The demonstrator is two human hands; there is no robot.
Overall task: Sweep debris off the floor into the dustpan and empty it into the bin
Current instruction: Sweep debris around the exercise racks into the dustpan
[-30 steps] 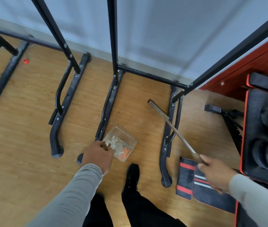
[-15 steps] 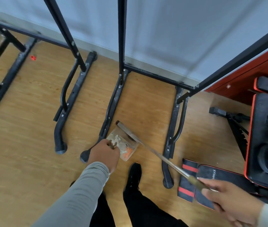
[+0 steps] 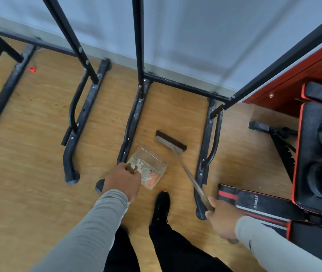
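The left hand (image 3: 121,178) has its fingers wrapped on the handle of a clear dustpan (image 3: 148,166) already holding pale and orange scraps, low on the wood floor (image 3: 28,154). The right hand (image 3: 220,219) grips the broom (image 3: 171,141), its head just beyond the pan at 1 o'clock. A hard stroke could flick scraps out or snag the black frame leg (image 3: 208,144). A red scrap (image 3: 32,69) at 10 o'clock may be missed. No bin is visible.
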